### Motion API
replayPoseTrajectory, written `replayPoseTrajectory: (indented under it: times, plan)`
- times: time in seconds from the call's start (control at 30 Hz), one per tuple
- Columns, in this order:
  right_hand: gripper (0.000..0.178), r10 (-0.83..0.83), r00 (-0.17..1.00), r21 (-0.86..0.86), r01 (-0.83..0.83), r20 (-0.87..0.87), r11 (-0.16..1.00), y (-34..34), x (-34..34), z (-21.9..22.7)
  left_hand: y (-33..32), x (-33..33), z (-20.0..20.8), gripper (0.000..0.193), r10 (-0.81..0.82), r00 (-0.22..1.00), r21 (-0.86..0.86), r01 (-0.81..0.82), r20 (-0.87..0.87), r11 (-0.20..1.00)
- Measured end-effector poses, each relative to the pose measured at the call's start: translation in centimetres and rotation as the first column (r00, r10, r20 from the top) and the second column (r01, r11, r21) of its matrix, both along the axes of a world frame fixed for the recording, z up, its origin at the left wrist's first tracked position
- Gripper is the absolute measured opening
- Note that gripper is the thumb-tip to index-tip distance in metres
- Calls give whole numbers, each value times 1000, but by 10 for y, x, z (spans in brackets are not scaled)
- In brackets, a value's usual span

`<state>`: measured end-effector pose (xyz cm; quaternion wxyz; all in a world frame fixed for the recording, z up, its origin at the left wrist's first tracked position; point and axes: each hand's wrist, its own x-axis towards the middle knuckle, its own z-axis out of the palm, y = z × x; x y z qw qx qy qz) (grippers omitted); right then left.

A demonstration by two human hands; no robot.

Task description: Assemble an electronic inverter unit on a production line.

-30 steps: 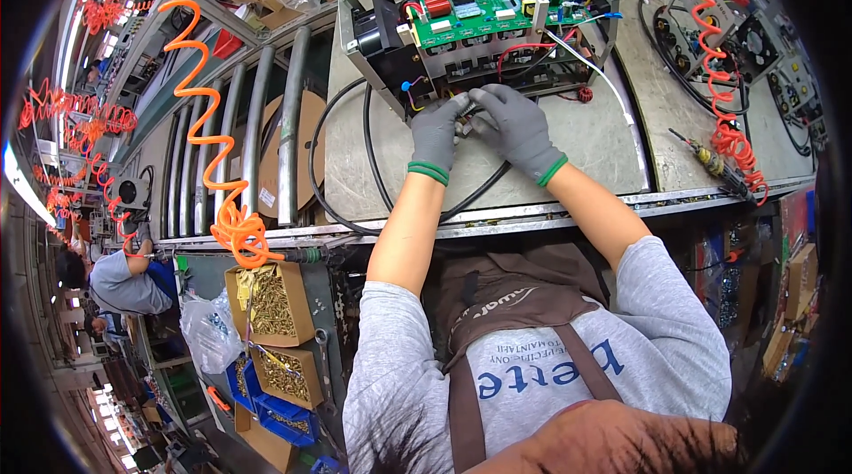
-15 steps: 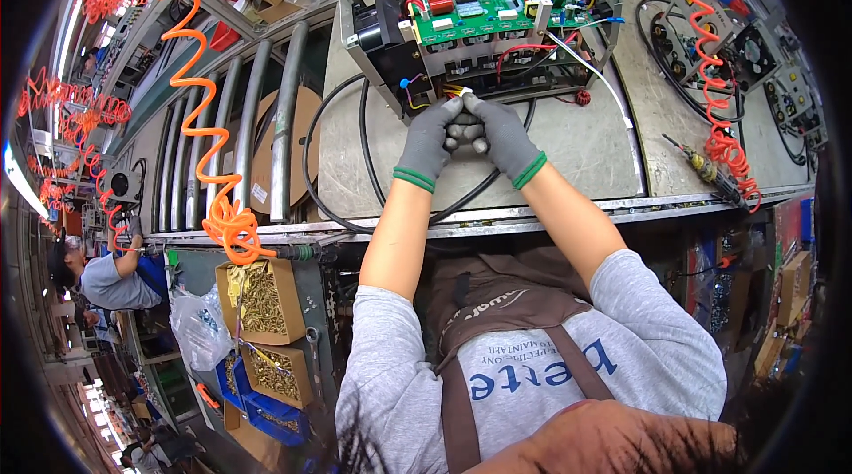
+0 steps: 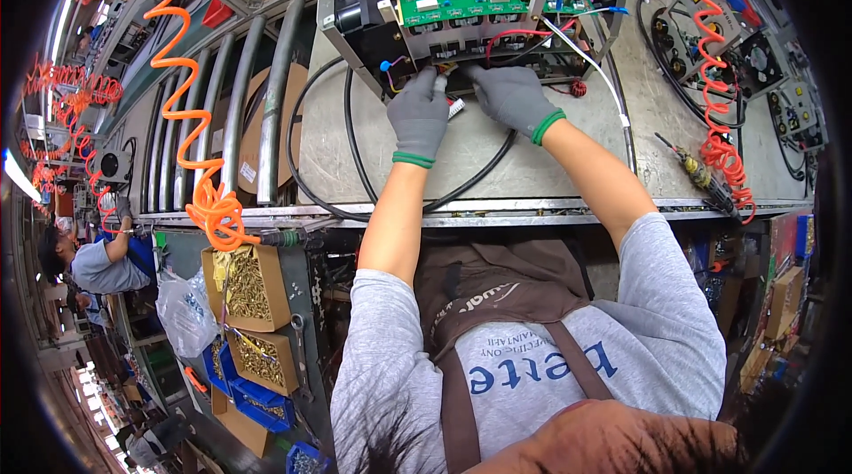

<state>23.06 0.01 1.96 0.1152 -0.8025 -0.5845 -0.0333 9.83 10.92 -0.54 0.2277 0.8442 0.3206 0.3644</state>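
Observation:
An open metal-framed electronic unit point(image 3: 355, 48) stands on the bench, with a green circuit board point(image 3: 484, 5) on top. My left hand point(image 3: 419, 119), in a grey glove with a green cuff, is closed at the unit's lower front on a thin wire bundle. A white plug connector point(image 3: 456, 107) pokes out beside its fingers. Just to the right, my right hand point(image 3: 516, 99), gloved alike, has its fingertips together at the same wires under the board; what they pinch is hidden. A blue round component point(image 3: 385, 67) is left of the hands.
A black cable point(image 3: 295, 132) loops across the bench. Orange coiled hoses point(image 3: 197, 119) hang left and right, the right one by a power screwdriver point(image 3: 697, 174). Metal rollers point(image 3: 266, 110) lie left. Below are boxes of screws point(image 3: 244, 288). A co-worker point(image 3: 106, 261) is far left.
My hands, earlier together in front of the unit, have moved apart. The right fingers now reach in under the board. The white connector has shifted below the left fingers. The view has shifted slightly.

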Motion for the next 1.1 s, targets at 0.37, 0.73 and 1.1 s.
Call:
replayPoseTrajectory:
  times: [0.37, 0.73, 1.1]
  plan:
    - [30, -176, 971, 47, 185, -164, 982, 6, -15, -2, 6, 3, -9, 18, 113, 980, 420, -33, -167, 907]
    - [21, -213, 976, 182, 218, -51, 959, 10, -17, -4, 10, -2, 8, 9, 49, 900, 344, 114, -432, 932]
    - [24, -249, 962, 109, 261, -110, 959, 16, -20, 1, 15, 9, 11, 8, 49, 849, 330, 151, -527, 932]
